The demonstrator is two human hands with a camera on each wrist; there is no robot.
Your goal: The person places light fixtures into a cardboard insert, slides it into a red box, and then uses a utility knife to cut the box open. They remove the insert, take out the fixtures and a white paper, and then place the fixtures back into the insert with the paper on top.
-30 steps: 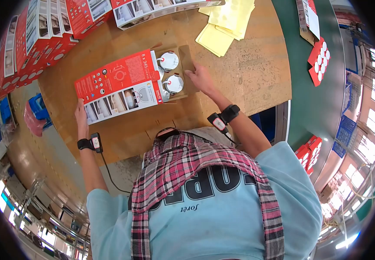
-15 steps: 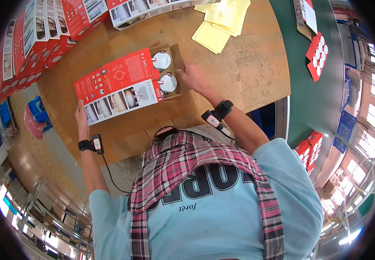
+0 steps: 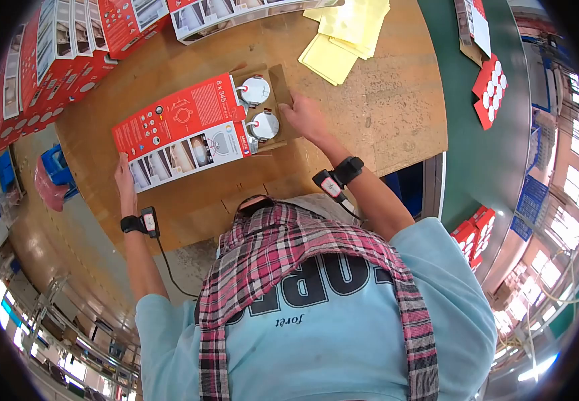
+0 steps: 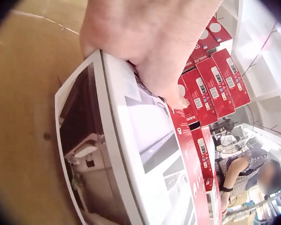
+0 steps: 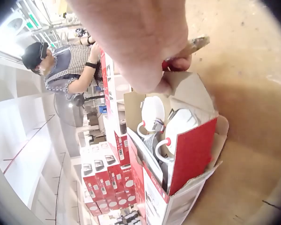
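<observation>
A red and white printed box (image 3: 182, 127) lies on the wooden table, its right end open. Two round white-silver lamps (image 3: 255, 91) with white cables show at that end, beside a brown cardboard flap (image 3: 279, 93). At the opposite end, the left hand (image 3: 126, 180) grips the box; in the left wrist view the thumb lies along its printed face and the other fingers are hidden. The right hand (image 3: 306, 117) is at the flap, its fingertips against the cardboard. In the right wrist view its fingers curl round a small tan-grey object (image 5: 196, 44), not clearly identifiable.
Red boxes (image 3: 69, 67) stand in rows at the upper left, with another box (image 3: 229, 17) along the far edge. Yellow sheets (image 3: 343, 40) lie behind the right hand. A green surface (image 3: 483, 160) at the right carries red cards (image 3: 489, 93) with white discs.
The right hand moved slightly left, then back right beside the box's open end. The brown flap swung inward and now stands outward again. The left hand has stayed on the box.
</observation>
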